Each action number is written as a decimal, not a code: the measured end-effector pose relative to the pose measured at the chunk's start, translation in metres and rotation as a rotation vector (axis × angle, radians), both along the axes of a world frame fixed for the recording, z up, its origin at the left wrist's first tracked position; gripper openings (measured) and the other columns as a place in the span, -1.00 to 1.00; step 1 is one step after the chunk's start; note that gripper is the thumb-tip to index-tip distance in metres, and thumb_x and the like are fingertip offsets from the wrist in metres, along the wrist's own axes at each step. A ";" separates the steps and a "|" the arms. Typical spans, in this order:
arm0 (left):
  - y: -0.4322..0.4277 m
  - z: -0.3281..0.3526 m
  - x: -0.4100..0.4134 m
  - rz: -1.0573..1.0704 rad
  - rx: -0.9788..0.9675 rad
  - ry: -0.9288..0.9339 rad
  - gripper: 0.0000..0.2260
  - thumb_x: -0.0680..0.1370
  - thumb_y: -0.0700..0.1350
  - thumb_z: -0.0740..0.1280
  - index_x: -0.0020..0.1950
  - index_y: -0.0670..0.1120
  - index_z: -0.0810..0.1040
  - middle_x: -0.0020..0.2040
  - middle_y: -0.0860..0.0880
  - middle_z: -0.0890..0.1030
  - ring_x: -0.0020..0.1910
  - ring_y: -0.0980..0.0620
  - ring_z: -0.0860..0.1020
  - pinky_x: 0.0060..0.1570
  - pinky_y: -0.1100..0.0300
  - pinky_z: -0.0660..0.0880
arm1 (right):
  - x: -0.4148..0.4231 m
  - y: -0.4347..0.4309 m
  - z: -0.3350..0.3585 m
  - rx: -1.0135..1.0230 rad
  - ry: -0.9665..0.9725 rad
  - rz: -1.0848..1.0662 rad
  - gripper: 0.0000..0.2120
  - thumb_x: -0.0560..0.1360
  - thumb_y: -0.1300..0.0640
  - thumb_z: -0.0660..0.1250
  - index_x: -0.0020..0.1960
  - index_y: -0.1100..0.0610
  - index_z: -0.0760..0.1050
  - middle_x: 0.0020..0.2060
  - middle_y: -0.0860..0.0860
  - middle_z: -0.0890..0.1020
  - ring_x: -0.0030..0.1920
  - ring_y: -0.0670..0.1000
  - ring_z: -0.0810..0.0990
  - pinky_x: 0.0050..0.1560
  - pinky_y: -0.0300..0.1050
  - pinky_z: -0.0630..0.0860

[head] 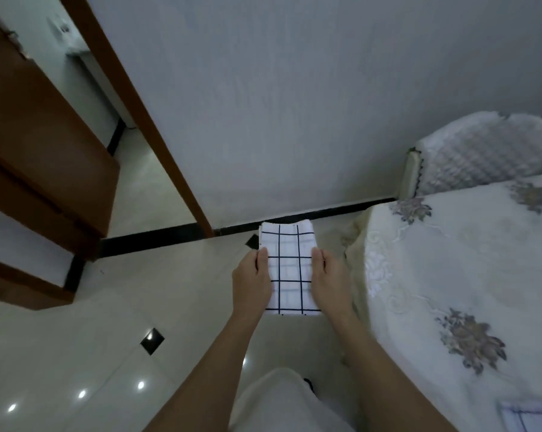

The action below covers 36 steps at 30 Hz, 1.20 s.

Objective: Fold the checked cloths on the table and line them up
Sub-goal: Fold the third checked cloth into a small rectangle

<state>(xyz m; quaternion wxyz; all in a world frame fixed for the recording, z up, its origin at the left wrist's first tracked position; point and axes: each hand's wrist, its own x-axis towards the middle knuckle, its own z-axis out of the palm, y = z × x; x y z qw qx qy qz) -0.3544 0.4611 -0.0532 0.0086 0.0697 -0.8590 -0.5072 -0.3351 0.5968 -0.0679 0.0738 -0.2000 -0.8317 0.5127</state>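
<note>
The checked cloth is soft woven fabric, matt white with thin dark lines and layered folded edges. Below it, the floor tiles are smooth and highly glossy, mirroring spots of light. Left of the cloth, the door and door frame look like brown wood with a dull sheen. Behind the cloth, the wall is matt and faintly textured. Right of the cloth, the cover is pale fabric with raised embroidered flowers, and beyond that lies puckered quilted fabric.
</note>
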 end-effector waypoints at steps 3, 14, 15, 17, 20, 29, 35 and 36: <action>0.042 -0.001 -0.028 -0.111 -0.017 0.023 -0.68 0.69 -0.03 0.15 -0.18 -0.15 0.48 -0.31 0.00 0.51 -0.35 0.22 0.47 -0.37 0.40 0.38 | -0.011 0.040 -0.001 -0.037 0.017 -0.133 -0.62 0.68 0.02 0.11 -0.27 0.12 0.36 -0.39 -0.01 0.47 -0.34 -0.02 0.44 -0.37 -0.21 0.29; 0.198 -0.028 -0.070 -0.632 -0.053 -0.001 -0.65 0.69 0.00 0.14 -0.22 -0.13 0.44 -0.33 -0.06 0.52 -0.36 0.07 0.46 -0.37 0.23 0.35 | 0.010 0.163 -0.016 -0.003 -0.002 -0.634 -0.60 0.68 0.07 0.12 -0.31 0.11 0.21 -0.46 0.01 0.32 -0.43 -0.04 0.26 -0.40 -0.22 0.23; 0.211 -0.032 -0.070 -0.689 -0.052 0.003 -0.65 0.69 0.00 0.14 -0.22 -0.15 0.43 -0.33 -0.10 0.52 -0.36 0.02 0.46 -0.36 0.16 0.36 | 0.016 0.171 -0.018 -0.004 -0.015 -0.688 -0.61 0.69 0.07 0.12 -0.31 0.12 0.22 -0.45 0.02 0.33 -0.43 -0.03 0.26 -0.40 -0.22 0.24; 0.241 -0.037 -0.068 -0.815 -0.048 -0.004 -0.64 0.69 0.00 0.13 -0.23 -0.16 0.38 -0.33 -0.17 0.51 -0.37 -0.02 0.43 -0.37 0.08 0.34 | 0.028 0.187 -0.021 -0.015 -0.047 -0.813 -0.61 0.68 0.06 0.12 -0.31 0.10 0.24 -0.44 0.02 0.36 -0.42 -0.04 0.28 -0.39 -0.23 0.26; 0.280 -0.043 -0.062 -0.997 -0.071 -0.038 -0.64 0.69 0.01 0.14 -0.26 -0.11 0.34 -0.34 -0.16 0.49 -0.41 0.07 0.36 -0.40 0.18 0.28 | 0.045 0.203 -0.025 -0.030 -0.084 -1.009 -0.62 0.68 0.06 0.12 -0.32 0.07 0.24 -0.42 -0.01 0.40 -0.40 -0.07 0.32 -0.38 -0.25 0.27; 0.350 -0.065 -0.032 -1.387 -0.074 -0.131 -0.69 0.68 -0.01 0.16 -0.23 -0.07 0.37 -0.39 0.01 0.45 -0.44 0.16 0.39 -0.43 0.28 0.29 | 0.087 0.216 -0.039 -0.094 -0.161 -1.428 -0.63 0.68 0.01 0.12 -0.30 0.06 0.26 -0.44 -0.06 0.39 -0.42 -0.15 0.31 -0.39 -0.19 0.24; 0.372 -0.081 -0.019 -1.552 -0.134 -0.147 -0.77 0.66 -0.05 0.22 -0.13 -0.13 0.47 -0.30 -0.07 0.55 -0.35 0.08 0.43 -0.34 0.33 0.33 | 0.110 0.212 -0.052 -0.138 -0.231 -1.567 -0.68 0.66 -0.01 0.15 -0.26 0.01 0.34 -0.41 -0.06 0.45 -0.37 -0.10 0.39 -0.34 -0.16 0.31; 0.375 -0.083 -0.018 -1.564 -0.138 -0.170 -0.78 0.66 -0.05 0.23 -0.12 -0.14 0.48 -0.29 -0.08 0.56 -0.33 0.06 0.43 -0.32 0.33 0.34 | 0.112 0.213 -0.054 -0.150 -0.239 -1.573 -0.70 0.66 0.00 0.15 -0.23 0.01 0.36 -0.39 -0.05 0.47 -0.35 -0.09 0.41 -0.33 -0.16 0.32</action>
